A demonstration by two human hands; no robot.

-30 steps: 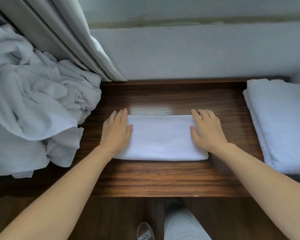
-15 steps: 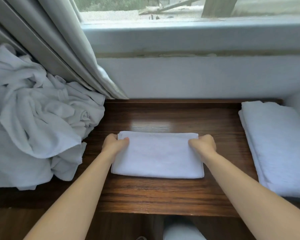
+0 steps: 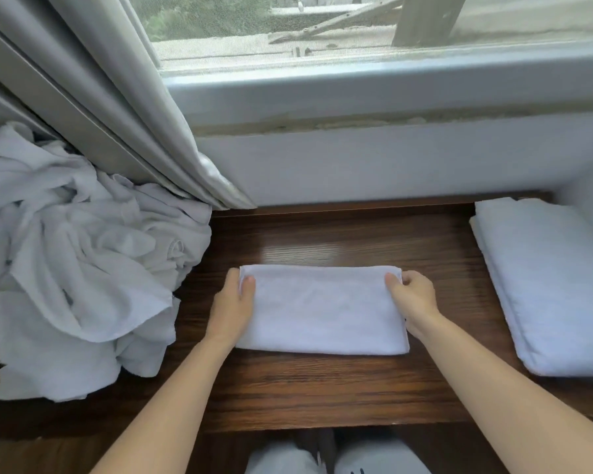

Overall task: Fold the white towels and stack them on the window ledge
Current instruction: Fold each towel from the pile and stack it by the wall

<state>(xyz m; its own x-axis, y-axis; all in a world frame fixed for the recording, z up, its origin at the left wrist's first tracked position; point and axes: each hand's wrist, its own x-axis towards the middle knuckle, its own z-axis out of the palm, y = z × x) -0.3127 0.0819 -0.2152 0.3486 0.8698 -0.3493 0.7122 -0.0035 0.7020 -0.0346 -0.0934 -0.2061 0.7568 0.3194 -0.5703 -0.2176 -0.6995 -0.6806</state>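
A small white towel (image 3: 322, 311), folded into a flat rectangle, lies in the middle of the dark wooden ledge (image 3: 339, 241). My left hand (image 3: 235, 302) grips its far left corner, thumb on top and fingers tucked under the edge. My right hand (image 3: 413, 297) pinches the far right corner in the same way. A stack of folded white towels (image 3: 541, 289) rests on the ledge at the right. A crumpled heap of unfolded white towels (image 3: 76, 268) fills the left side.
A grey curtain (image 3: 124, 107) hangs down to the ledge at the back left, touching the heap. Behind the ledge rise a white wall and the window frame (image 3: 374, 87). Below the ledge's front edge, my legs and the floor show.
My hands went from lying flat on the towel's ends to curling round its far corners. The camera has tilted up, bringing the window into view.
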